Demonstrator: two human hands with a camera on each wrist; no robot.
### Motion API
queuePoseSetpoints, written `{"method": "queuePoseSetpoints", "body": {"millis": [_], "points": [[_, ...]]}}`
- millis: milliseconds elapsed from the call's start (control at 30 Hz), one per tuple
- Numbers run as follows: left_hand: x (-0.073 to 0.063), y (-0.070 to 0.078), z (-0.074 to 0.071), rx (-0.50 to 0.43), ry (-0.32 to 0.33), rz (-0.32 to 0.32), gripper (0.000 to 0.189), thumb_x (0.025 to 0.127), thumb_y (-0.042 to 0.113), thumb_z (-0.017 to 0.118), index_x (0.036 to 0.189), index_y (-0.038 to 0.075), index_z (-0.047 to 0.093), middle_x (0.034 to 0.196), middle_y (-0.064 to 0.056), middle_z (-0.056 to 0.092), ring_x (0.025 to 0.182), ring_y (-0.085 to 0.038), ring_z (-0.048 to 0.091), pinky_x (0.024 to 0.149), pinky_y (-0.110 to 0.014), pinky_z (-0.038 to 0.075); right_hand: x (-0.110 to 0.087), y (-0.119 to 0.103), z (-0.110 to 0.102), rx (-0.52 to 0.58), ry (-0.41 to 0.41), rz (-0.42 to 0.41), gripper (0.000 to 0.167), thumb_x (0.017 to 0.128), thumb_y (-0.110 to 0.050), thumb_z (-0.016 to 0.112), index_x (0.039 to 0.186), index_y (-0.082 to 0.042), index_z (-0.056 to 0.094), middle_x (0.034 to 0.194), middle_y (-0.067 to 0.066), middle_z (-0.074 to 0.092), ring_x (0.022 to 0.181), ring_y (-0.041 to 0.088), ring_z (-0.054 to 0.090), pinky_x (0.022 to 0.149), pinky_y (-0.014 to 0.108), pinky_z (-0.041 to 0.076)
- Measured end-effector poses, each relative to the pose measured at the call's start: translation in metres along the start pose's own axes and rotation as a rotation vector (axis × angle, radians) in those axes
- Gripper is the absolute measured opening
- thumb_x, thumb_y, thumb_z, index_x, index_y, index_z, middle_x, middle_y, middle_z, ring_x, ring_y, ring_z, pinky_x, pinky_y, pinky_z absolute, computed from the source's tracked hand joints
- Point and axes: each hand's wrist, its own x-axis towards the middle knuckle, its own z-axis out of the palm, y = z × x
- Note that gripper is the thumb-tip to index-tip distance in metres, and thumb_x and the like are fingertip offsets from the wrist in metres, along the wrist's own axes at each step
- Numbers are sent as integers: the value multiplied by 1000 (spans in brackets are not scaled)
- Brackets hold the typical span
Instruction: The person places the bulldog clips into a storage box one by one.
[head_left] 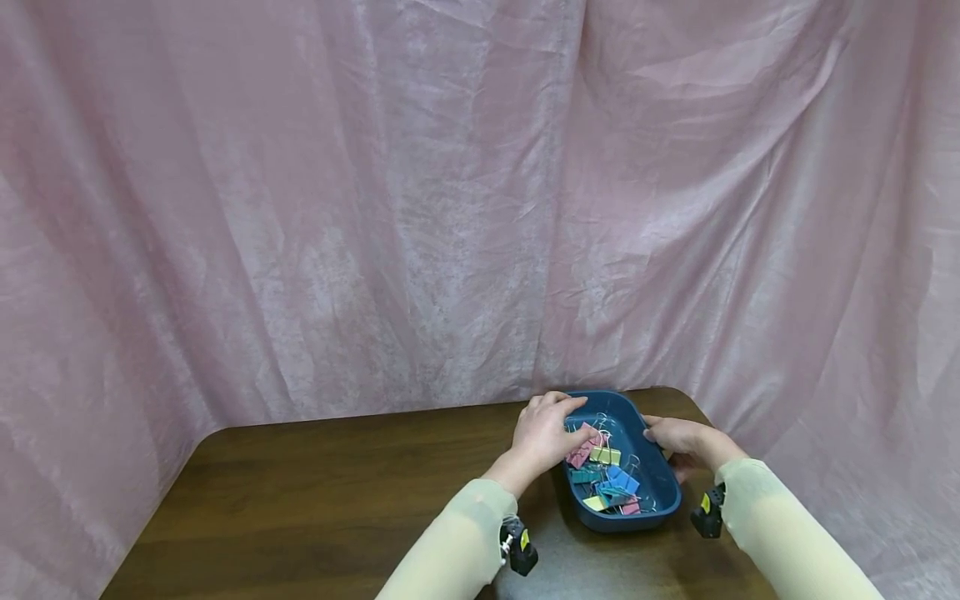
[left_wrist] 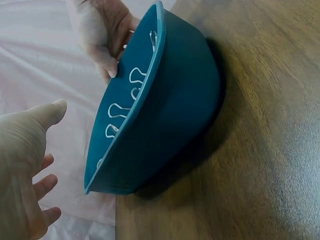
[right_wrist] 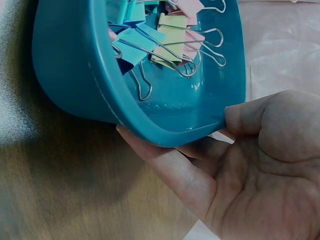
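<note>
A dark blue plastic bin (head_left: 663,492) sits at the right end of the table, holding several binder clips in pink, yellow, blue and teal. My right hand (head_left: 686,442) grips its right side; in the right wrist view the thumb lies at the rim and the fingers go round the outer wall. At the left rim hovers my left hand (head_left: 546,429), fingers loosely spread and holding nothing. The left wrist view shows a gap between that hand (left_wrist: 25,165) and the bin wall (left_wrist: 170,100). Yellow and blue binder clips (right_wrist: 170,40) lie loose in a heap with wire handles sticking out.
A brown wood-grain table (head_left: 322,500) stretches to the left of the bin. Behind it hangs a pink curtain (head_left: 420,208), close to the table's back edge. A small black device is strapped at each wrist, over pale green sleeves (head_left: 465,533).
</note>
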Motion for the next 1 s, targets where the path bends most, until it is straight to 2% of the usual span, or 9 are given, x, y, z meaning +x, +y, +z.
{"method": "queuePoseSetpoints", "body": {"millis": [133,300,600,867,1000], "points": [[-1,-1,-1,20,0,13,52,95,51,67,144,33,61,138,1,58,124,-22,51,106,-43,41,-1,1,0,-3,8,1,60,108,-14,35,164,-10,11,134,35,43,82,39,68,66,46,60],[1,1,-6,30,-12,30,57,95,53,66,148,35,56,146,1,53,132,-24,48,111,-46,37,0,0,-3,2,12,0,60,109,-14,35,164,-10,11,137,36,40,82,40,68,67,47,61],[-5,4,-17,47,-76,34,70,96,64,56,158,37,40,161,-4,40,145,-28,36,118,-55,26,0,4,-3,5,13,-6,58,110,-14,33,164,-9,12,134,34,44,83,39,68,68,49,61],[-17,-7,-32,123,-106,27,81,93,82,32,162,38,26,168,-6,25,153,-32,21,120,-62,10,1,4,-4,4,20,-13,59,109,-14,33,164,-11,11,130,33,47,82,39,68,67,49,61],[-27,-19,-42,144,-97,18,83,93,83,27,163,37,25,169,-7,21,154,-33,18,120,-63,8,1,3,-4,-7,15,-10,59,109,-14,33,164,-10,12,131,34,46,82,39,68,66,49,61]]}}
